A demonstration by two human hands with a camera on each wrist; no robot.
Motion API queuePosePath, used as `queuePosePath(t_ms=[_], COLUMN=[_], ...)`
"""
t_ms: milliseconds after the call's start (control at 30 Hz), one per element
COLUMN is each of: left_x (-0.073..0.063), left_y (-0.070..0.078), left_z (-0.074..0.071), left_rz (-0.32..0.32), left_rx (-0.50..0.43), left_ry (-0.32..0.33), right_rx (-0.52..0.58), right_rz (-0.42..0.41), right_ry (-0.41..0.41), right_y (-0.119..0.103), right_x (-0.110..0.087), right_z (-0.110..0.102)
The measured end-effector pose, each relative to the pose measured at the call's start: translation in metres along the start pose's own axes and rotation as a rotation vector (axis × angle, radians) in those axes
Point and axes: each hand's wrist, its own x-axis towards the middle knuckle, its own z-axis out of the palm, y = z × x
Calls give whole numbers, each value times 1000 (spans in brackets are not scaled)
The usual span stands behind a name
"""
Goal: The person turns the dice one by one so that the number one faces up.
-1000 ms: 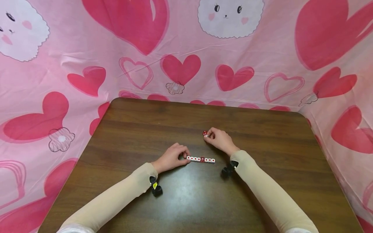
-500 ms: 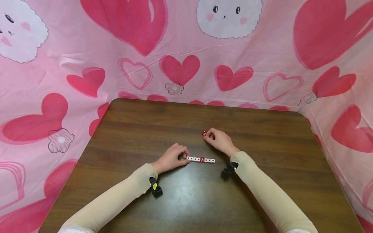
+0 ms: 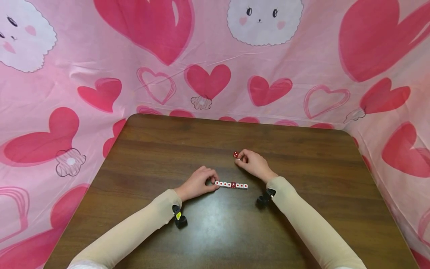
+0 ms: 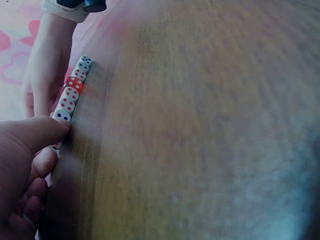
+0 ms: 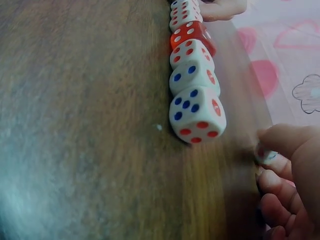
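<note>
A straight row of small white dice point(image 3: 225, 184) with one red die point(image 3: 233, 185) in it lies on the table. My left hand point(image 3: 198, 182) pinches the white die at the row's left end between thumb and finger. In the left wrist view its thumb point(image 4: 52, 130) presses by a die with two blue dots. Farther back, my right hand point(image 3: 254, 163) pinches a white die point(image 5: 266, 154), mostly hidden by the fingers. Just left of those fingertips sits a separate red die point(image 3: 236, 154).
The brown wooden table point(image 3: 302, 224) has rounded far corners. Pink cloth point(image 3: 208, 45) with hearts hangs behind it and at both sides. A black wrist camera point(image 3: 180, 220) hangs under the left forearm, another point(image 3: 262, 201) under the right.
The white die by the right fingertips, visible earlier beside the red die, is now mostly covered by the fingers. The right hand has shifted slightly toward me. Left hand and row stay put.
</note>
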Motion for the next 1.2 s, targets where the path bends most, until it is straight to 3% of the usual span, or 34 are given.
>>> queuePosePath(t_ms=[633, 967, 1200], left_x=[0, 0, 0], left_y=[-1, 0, 1], left_z=[1, 1, 2], left_rz=[-13, -22, -18], left_rx=[-2, -8, -9], left_ry=[-2, -9, -2], right_rx=[7, -18, -20], right_rz=[-50, -33, -36], right_ry=[-10, 22, 0], right_y=[2, 1, 3], right_x=[-2, -2, -1], right_z=[-1, 2, 1])
